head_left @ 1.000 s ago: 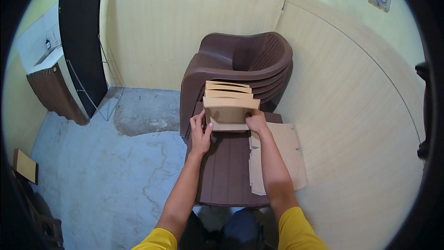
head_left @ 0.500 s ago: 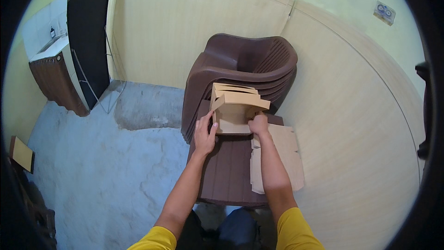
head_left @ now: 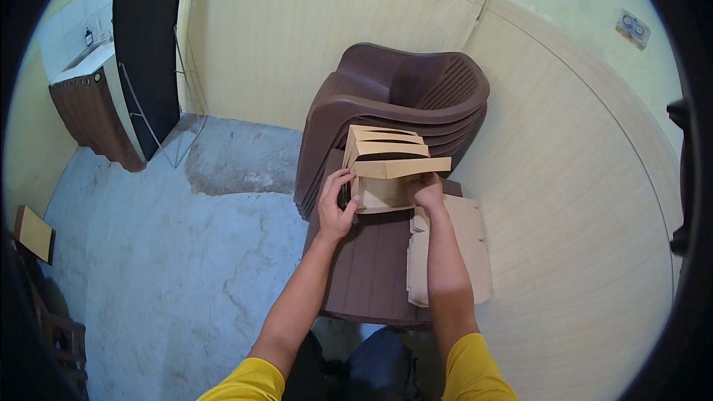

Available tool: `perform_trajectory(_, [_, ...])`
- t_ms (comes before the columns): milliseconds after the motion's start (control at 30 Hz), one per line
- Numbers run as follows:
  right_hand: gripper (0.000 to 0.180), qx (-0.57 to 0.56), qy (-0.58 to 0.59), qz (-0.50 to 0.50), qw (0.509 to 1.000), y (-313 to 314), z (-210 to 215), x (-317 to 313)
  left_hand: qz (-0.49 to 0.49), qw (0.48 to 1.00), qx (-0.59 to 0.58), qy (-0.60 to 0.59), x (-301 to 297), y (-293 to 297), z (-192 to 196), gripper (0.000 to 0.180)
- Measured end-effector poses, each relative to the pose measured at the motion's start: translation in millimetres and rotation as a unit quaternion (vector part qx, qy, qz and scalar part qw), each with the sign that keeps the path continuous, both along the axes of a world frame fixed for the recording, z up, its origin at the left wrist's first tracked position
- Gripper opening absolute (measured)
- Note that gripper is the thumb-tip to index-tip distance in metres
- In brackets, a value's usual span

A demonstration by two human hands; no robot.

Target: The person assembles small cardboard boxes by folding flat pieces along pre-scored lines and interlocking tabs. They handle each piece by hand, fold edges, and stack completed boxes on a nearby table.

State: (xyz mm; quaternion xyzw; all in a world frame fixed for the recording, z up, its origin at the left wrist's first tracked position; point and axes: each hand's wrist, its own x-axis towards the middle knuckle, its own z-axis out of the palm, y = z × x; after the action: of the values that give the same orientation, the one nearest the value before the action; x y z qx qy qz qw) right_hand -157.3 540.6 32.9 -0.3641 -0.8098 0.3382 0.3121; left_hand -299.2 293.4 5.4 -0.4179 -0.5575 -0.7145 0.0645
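Observation:
A partly folded brown cardboard box (head_left: 382, 194) stands on its side on a brown plastic table (head_left: 364, 271), its open side toward me. My left hand (head_left: 336, 204) grips its left wall, thumb at the front edge and fingers around the outside. At the right wall my right hand (head_left: 426, 194) is closed on the cardboard; its fingertips are partly hidden inside the corner under the top flap (head_left: 405, 168). Several similar folded boxes (head_left: 386, 147) stand close behind this one. Flat cardboard blanks (head_left: 459, 252) lie under and beside my right forearm.
A stack of brown plastic chairs (head_left: 401, 96) rises just behind the boxes. The panelled wall (head_left: 564, 200) runs close along the right. To the left are the bluish concrete floor (head_left: 178, 267), a black door (head_left: 146, 52), a thin metal frame (head_left: 148, 130) and a curtained sink counter (head_left: 93, 115).
The box's top flap now stretches straighter across the front, and the left side flap that stuck up is folded in. Both hands keep to the box's sides. The whole view has shifted slightly.

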Motion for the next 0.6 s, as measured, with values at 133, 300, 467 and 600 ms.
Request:
perform_trajectory(133, [0.045,-0.085,0.02,-0.031,0.996,-3.0,-0.3,0.3,-0.006,0.999,-0.021,-0.033,-0.1,-0.8,-1.1,0.046])
perform_trajectory(300, [0.046,-0.053,0.064,-0.016,0.996,-11.9,2.6,0.6,0.013,0.999,-0.017,-0.025,-0.9,3.6,-2.1,0.046])
perform_trajectory(467, [0.043,0.063,-0.027,-0.073,0.995,-24.0,8.8,2.1,0.015,0.999,-0.008,-0.052,1.5,8.8,-8.1,0.045])
perform_trajectory(600, [0.037,0.132,-0.107,-0.115,0.979,-36.4,13.9,-0.3,0.015,0.996,-0.002,-0.093,-1.7,14.6,-10.0,0.042])
